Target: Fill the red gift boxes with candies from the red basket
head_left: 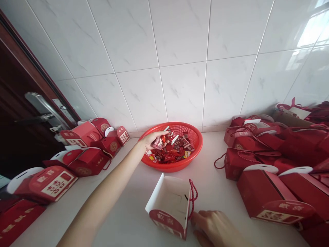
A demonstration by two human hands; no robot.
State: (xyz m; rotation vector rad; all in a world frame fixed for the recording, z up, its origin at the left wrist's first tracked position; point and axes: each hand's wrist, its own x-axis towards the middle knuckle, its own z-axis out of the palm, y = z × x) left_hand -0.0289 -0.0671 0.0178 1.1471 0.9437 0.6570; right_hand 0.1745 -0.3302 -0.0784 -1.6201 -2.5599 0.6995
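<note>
My left hand point(155, 141) reaches over a red plastic basket point(169, 167), its fingers closed round several wrapped candies point(157, 142) in red and pinkish wrappers. More wrapped candies point(171, 156) lie heaped in the basket under it. In front of the basket stands a small gift box point(168, 219), red outside with gold lettering and white inside, its top open. A twisted red cord handle point(193, 197) rises from its right wall. Close against that wall is my right hand point(216, 224), loosely bent, thumb and forefinger apart; the fingertips seem to touch the box's side.
Red gift boxes point(52, 183) line the left side of the white tabletop point(123, 206). Many more gift boxes point(267, 192) crowd the right, with a cardboard carton point(293, 116) behind them. A tiled wall point(180, 89) closes off the back; a dark door point(23, 103) stands far left.
</note>
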